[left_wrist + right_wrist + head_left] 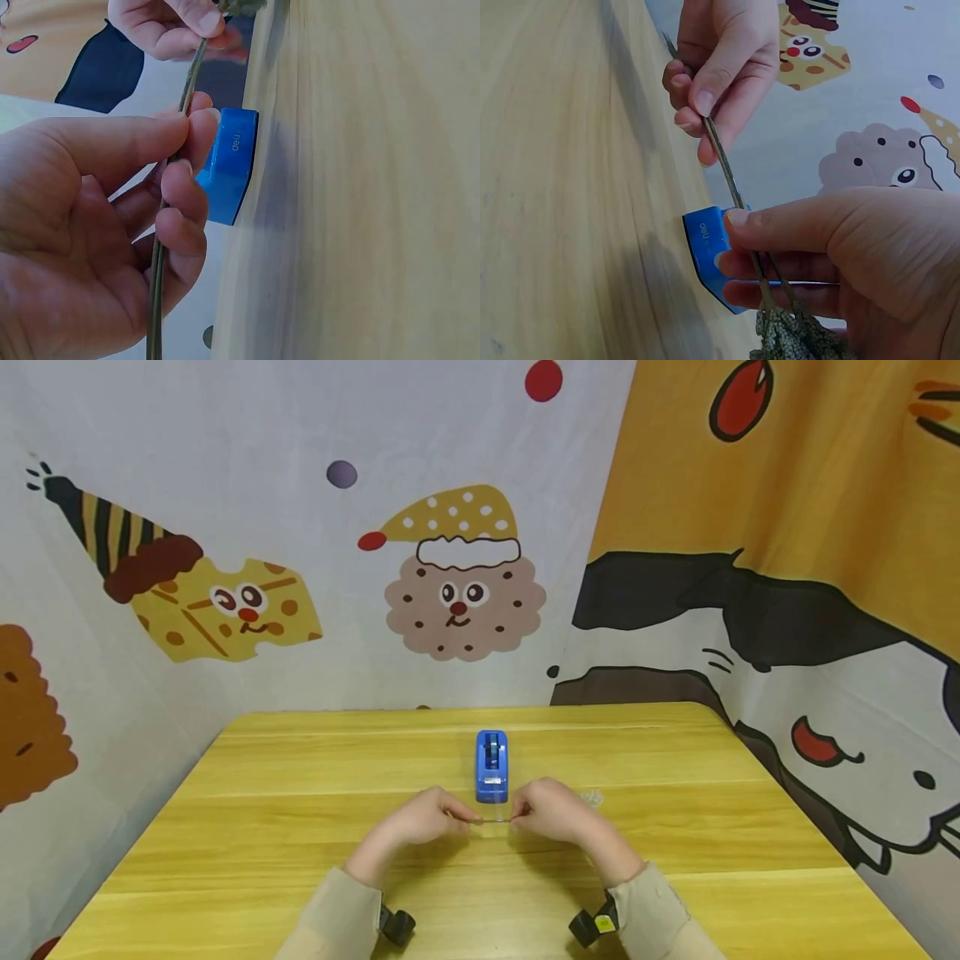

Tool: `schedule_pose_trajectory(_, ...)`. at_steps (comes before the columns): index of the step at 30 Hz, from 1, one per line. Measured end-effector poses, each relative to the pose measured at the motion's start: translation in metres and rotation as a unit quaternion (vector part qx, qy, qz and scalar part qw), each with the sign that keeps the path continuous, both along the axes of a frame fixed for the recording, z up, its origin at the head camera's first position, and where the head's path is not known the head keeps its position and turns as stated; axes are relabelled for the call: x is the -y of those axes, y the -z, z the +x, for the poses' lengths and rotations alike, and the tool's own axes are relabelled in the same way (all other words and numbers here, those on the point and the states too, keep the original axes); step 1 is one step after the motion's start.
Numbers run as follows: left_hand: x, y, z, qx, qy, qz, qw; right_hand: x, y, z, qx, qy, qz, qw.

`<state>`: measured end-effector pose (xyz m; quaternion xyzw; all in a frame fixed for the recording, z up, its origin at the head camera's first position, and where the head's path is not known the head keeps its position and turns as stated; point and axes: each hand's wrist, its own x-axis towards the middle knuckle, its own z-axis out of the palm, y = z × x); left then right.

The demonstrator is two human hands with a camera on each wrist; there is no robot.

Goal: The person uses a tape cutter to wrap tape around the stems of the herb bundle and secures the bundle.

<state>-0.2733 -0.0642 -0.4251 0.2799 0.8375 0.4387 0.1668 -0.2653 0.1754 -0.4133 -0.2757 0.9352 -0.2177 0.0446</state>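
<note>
Two thin brown-green stems (pixel 721 154) with scaly grey-green heads (pixel 795 334) run between my hands; they look like dried flower stems. My left hand (pixel 433 815) pinches them between thumb and fingers, and their lower ends pass along its palm in the left wrist view. Close to the heads, my right hand (pixel 551 810) pinches the same stems with thumb and fingertips. A blue tape dispenser (pixel 491 766) stands on the table just beyond the hands. The heads show as a small pale cluster (pixel 592 797) beyond my right wrist in the head view.
The yellow wood-grain table (pixel 300 768) reaches back to a cloth wall (pixel 262 435) printed with cartoon figures. Both forearms wear beige sleeves (pixel 337 914), with a black wrist camera (pixel 397 927) under the left and another (pixel 592 927) under the right.
</note>
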Motion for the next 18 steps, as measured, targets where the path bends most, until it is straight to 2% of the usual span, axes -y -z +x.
schedule_pose_trajectory(8, -0.0010, 0.0006, 0.0007, 0.018, -0.005, -0.015, 0.9997, 0.0021, 0.0023, 0.0009, -0.048, 0.005, 0.027, 0.9985)
schedule_pose_trajectory(14, -0.0008, -0.0024, 0.0015, 0.009, 0.012, -0.017, 0.9998, 0.0002, -0.0002, 0.0015, -0.018, 0.004, 0.006, 0.9998)
schedule_pose_trajectory(18, 0.0005, -0.0014, 0.0013, -0.005, -0.002, -0.020, 0.9998, -0.0006, -0.0021, 0.0017, -0.003, 0.008, 0.005, 0.9999)
